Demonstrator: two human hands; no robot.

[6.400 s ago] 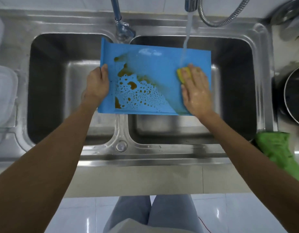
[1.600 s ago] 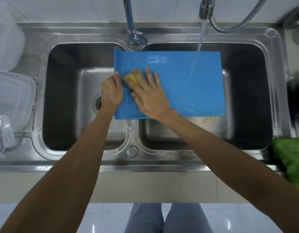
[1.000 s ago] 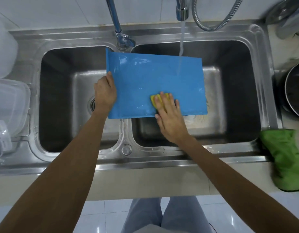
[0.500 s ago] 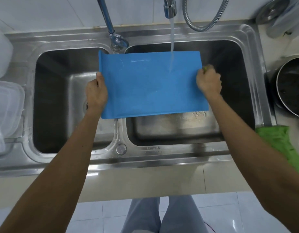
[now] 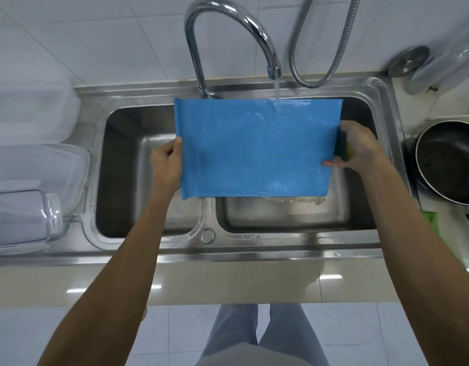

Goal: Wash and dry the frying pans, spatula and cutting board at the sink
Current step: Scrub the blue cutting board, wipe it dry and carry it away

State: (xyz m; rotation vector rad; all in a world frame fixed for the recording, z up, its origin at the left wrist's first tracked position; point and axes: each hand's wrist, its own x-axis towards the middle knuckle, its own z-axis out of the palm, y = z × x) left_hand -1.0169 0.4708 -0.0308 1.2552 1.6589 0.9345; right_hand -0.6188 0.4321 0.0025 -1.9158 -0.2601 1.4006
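Left grip [image 5: 166, 161] curls round the left edge of the blue cutting board [image 5: 254, 149]; right grip [image 5: 360, 149] pinches its right edge, a sponge [image 5: 343, 147] tucked inside. It hangs over the sink [image 5: 254, 250], water from the tap [image 5: 254, 30] striking its far part. A frying pan [image 5: 450, 159] sits rightward.

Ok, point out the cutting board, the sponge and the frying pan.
cutting board [image 5: 254, 149], head view, middle of its blue face
sponge [image 5: 342, 143], head view, dark side by the board's edge
frying pan [image 5: 451, 161], head view, its dark inside

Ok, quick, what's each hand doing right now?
Left hand: grips the cutting board by its left edge.
Right hand: holds the sponge against the board's right edge.
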